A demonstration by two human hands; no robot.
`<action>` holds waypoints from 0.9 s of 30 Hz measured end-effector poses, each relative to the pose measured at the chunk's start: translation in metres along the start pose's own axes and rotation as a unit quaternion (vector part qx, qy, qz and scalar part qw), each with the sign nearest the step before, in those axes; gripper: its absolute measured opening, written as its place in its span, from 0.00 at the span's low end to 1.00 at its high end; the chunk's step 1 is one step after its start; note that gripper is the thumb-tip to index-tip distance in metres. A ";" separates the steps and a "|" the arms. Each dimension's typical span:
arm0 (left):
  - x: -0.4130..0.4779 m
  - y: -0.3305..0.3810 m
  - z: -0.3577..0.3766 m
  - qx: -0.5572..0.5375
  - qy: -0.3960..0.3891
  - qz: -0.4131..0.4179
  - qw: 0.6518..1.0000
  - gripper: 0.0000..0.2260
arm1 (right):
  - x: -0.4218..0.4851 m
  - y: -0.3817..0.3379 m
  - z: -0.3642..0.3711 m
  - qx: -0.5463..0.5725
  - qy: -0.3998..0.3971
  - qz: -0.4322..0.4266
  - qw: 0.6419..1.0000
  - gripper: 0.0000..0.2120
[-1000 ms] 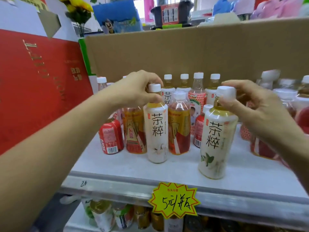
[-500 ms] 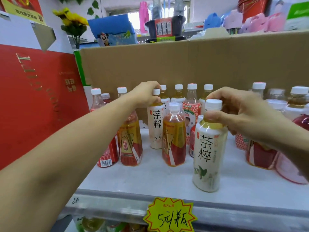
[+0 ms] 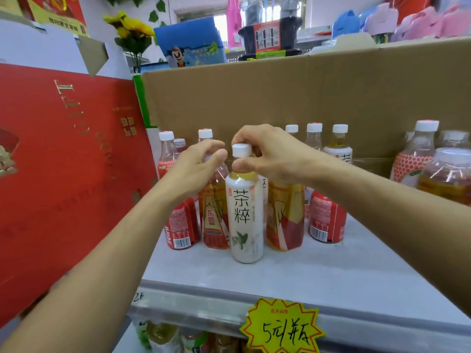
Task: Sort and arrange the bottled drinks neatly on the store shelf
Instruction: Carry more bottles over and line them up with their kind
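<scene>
grey shelf board (image 3: 318, 273) now carries the white tea bottle (image 3: 245, 217) upright under the right hand (image 3: 275, 155), which has brought it leftward, pinching its neck, beside the left hand (image 3: 200, 165) curled over an orange bottle (image 3: 213, 220), grip unclear, so the teas look nearly lined up.

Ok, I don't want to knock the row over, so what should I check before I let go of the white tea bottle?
1. Right hand grips the white tea bottle at its neck: ok.
2. Bottle upright, label facing front: ok.
3. Base fully down on the shelf: cannot tell.
4. Left hand has a firm hold on the left amber bottle: cannot tell, its cap is hidden.
5. In line with the row: not ok, it stands forward of the left amber bottle and the right amber bottle.
</scene>
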State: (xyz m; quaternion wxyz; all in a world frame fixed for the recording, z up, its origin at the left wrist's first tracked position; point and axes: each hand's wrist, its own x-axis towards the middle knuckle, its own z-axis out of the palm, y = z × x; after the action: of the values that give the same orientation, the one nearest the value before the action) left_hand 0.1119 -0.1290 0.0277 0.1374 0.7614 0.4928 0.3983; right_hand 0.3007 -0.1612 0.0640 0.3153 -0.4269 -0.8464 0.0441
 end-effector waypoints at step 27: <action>-0.048 -0.004 0.042 -0.219 0.060 -0.069 0.971 0.19 | -0.072 0.051 0.043 0.285 0.160 0.155 0.932 0.16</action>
State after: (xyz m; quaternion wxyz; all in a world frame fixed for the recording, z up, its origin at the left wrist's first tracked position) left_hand 0.1313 -0.1603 -0.0243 0.2981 0.6517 0.4519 0.5312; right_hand 0.3433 -0.1751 -0.0236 0.5439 -0.4464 -0.6601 0.2629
